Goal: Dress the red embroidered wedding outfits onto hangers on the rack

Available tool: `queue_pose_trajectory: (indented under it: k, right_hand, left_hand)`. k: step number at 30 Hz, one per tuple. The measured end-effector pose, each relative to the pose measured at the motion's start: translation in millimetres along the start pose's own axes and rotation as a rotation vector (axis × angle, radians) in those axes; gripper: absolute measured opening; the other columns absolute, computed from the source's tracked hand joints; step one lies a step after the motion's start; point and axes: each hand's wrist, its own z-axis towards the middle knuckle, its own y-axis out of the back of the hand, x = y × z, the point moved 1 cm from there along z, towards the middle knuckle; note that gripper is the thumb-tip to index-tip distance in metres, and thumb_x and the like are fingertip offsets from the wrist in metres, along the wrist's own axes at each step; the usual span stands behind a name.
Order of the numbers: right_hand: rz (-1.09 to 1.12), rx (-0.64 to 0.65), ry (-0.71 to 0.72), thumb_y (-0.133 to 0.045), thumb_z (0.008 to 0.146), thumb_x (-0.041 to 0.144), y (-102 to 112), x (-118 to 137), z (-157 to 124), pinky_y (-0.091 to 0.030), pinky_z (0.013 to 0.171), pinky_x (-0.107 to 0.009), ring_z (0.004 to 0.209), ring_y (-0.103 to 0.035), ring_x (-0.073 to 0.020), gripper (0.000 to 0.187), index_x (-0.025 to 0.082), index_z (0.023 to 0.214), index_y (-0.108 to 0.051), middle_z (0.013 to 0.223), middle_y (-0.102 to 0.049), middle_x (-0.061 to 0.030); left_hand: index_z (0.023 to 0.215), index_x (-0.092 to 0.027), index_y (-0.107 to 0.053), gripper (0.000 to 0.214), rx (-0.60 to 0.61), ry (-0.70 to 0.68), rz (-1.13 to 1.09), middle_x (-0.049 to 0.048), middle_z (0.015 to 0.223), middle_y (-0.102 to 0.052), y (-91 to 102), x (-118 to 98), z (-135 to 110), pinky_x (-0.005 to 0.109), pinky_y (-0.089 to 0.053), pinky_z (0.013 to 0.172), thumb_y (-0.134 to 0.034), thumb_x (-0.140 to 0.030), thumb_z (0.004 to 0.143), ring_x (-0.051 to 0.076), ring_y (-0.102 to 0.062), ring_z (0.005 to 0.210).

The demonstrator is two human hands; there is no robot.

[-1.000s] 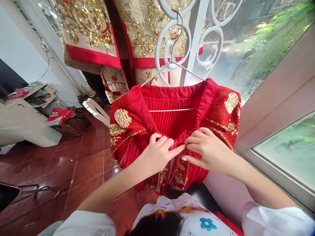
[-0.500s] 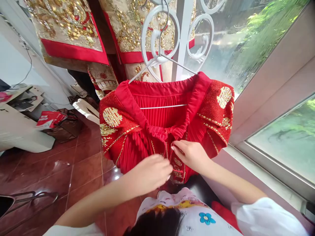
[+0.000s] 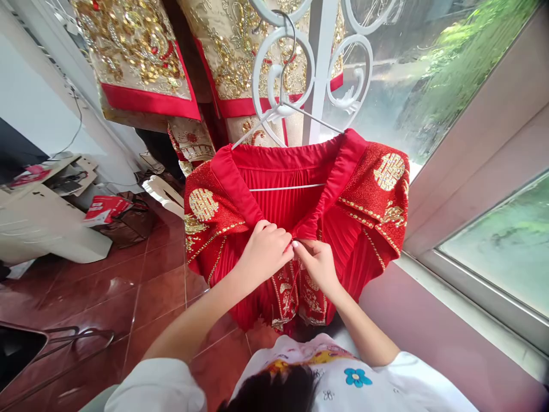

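- The person's left hand (image 3: 266,252) is curled, its fingers gripping the gathered front edge of a red garment (image 3: 283,209); the knuckles hide exactly which bit is pinched.
- Just beside it, at its three o'clock, the right hand (image 3: 318,263) pinches that same edge between thumb and forefinger. The fingertips of the two hands come close together; whether they touch is hard to tell.
- The red garment fills the middle of the view, spread around the hands. It hangs from a wire hanger (image 3: 287,187), toward twelve o'clock from them. The fabric inside is finely pleated, and beaded gold lines trim the outside.
- Toward nine o'clock from the hands, well apart, stands a white desk (image 3: 64,220) with small objects on it.
- Nearer on that side, a red-and-white package (image 3: 103,209) sits next to a brown bag (image 3: 131,224).
- Toward eight o'clock, the floor (image 3: 158,286) is glossy dark red tile.
- At ten o'clock, a round gold emblem (image 3: 203,204) decorates the red garment.
- At eleven o'clock hang cream garments (image 3: 227,63), thick with gold sequins and edged in red.
- At twelve o'clock rises white metal scrollwork (image 3: 323,68).
- At five o'clock is the person's white shirt (image 3: 386,380), printed with a blue flower.
- At two o'clock sits a matching gold emblem (image 3: 389,170); beyond it, a window (image 3: 403,103) shows greenery.
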Motion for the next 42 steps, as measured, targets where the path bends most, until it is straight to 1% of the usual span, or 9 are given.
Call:
queue_pose_trajectory:
  k: [11, 15, 20, 25, 29, 31, 36, 39, 42]
  right_hand:
    - [-0.019, -0.009, -0.089, -0.053, 0.085, 0.043, 5, 14, -18, -0.032, 0.052, -0.023, 0.053, -0.041, -0.0093, 0.033, 0.014, 0.069, -0.058, 0.061, -0.055, -0.0010]
    - [0.074, 0.005, -0.139, -0.054, 0.083, 0.046, 4, 21, -26, -0.026, 0.047, -0.022, 0.051, -0.032, -0.0075, 0.040, 0.015, 0.058, -0.048, 0.053, -0.043, 0.0024]
    - [0.095, 0.057, -0.171, -0.052, 0.084, 0.043, -10, -2, -38, -0.036, 0.052, -0.022, 0.054, -0.044, -0.0099, 0.034, 0.014, 0.069, -0.057, 0.061, -0.057, -0.0012]
    - [-0.213, 0.128, -0.168, -0.047, 0.087, 0.033, -16, -47, -60, -0.035, 0.052, -0.023, 0.052, -0.049, -0.0117, 0.032, 0.015, 0.062, -0.053, 0.057, -0.058, -0.0025]
    - [-0.704, 0.312, -0.102, -0.046, 0.089, 0.022, 15, -21, -51, -0.030, 0.052, -0.024, 0.053, -0.054, -0.0142, 0.028, 0.016, 0.064, -0.058, 0.060, -0.062, -0.0049]
    - [-0.854, 0.196, -0.022, -0.045, 0.092, 0.033, 31, 12, -32, -0.026, 0.051, -0.025, 0.050, -0.053, -0.0143, 0.035, 0.016, 0.064, -0.057, 0.058, -0.061, -0.0048]
    - [-0.878, -0.364, 0.208, -0.049, 0.089, 0.047, 30, 70, 18, -0.024, 0.051, -0.025, 0.051, -0.051, -0.0132, 0.039, 0.017, 0.065, -0.055, 0.057, -0.059, -0.0032]
    - [-0.851, -0.561, 0.274, -0.047, 0.089, 0.045, 26, 73, 27, -0.024, 0.051, -0.025, 0.047, -0.045, -0.0113, 0.045, 0.017, 0.054, -0.049, 0.049, -0.052, -0.0019]
    - [-0.822, -0.666, 0.217, -0.047, 0.088, 0.046, 44, 73, 29, -0.025, 0.050, -0.026, 0.044, -0.038, -0.0105, 0.049, 0.018, 0.048, -0.043, 0.045, -0.045, -0.0011]
  left_hand:
    - [0.071, -0.016, -0.059, 0.024, 0.081, -0.112, -0.158, -0.0006, 0.071, -0.063, 18.2, 1, 0, 0.034, -0.031, 0.078, -0.046, -0.021, 0.090, 0.014, -0.052, 0.069]
    - [0.078, -0.017, -0.062, 0.025, 0.020, -0.193, -0.118, 0.0002, 0.074, -0.063, 34.0, -1, -8, 0.034, -0.031, 0.080, -0.041, -0.021, 0.093, 0.016, -0.052, 0.075]
    - [0.080, -0.019, -0.063, 0.023, -0.133, -0.189, -0.023, 0.0006, 0.075, -0.066, 57.1, 3, -14, 0.035, -0.033, 0.079, -0.043, -0.015, 0.091, 0.017, -0.054, 0.077]
    - [0.080, -0.021, -0.065, 0.021, -0.258, -0.034, 0.024, 0.0005, 0.076, -0.068, 75.9, 30, -28, 0.037, -0.036, 0.079, -0.046, -0.021, 0.090, 0.018, -0.056, 0.074]
    - [0.076, -0.021, -0.065, 0.027, 0.002, 0.071, -0.065, -0.0008, 0.072, -0.068, 70.0, 38, -39, 0.038, -0.039, 0.084, -0.045, -0.032, 0.091, 0.017, -0.058, 0.069]
    - [0.083, -0.020, -0.066, 0.026, -0.043, 0.236, -0.051, 0.0017, 0.072, -0.068, 55.8, 35, -33, 0.042, -0.040, 0.087, -0.051, -0.042, 0.087, 0.019, -0.059, 0.070]
    - [0.131, -0.010, -0.045, 0.064, -0.694, 0.698, 0.193, 0.0243, 0.126, -0.051, 2.7, 29, 2, 0.054, -0.036, 0.093, -0.063, -0.039, 0.076, 0.038, -0.050, 0.113]
    - [0.134, -0.009, -0.041, 0.059, -0.735, 0.784, 0.165, 0.0227, 0.126, -0.051, -9.6, 49, 3, 0.047, -0.043, 0.085, -0.056, -0.024, 0.078, 0.035, -0.053, 0.109]
    - [0.115, -0.014, -0.057, 0.036, -0.680, 0.796, 0.175, 0.0125, 0.101, -0.062, 14.3, 88, -21, 0.039, -0.044, 0.073, -0.048, -0.016, 0.080, 0.028, -0.056, 0.091]
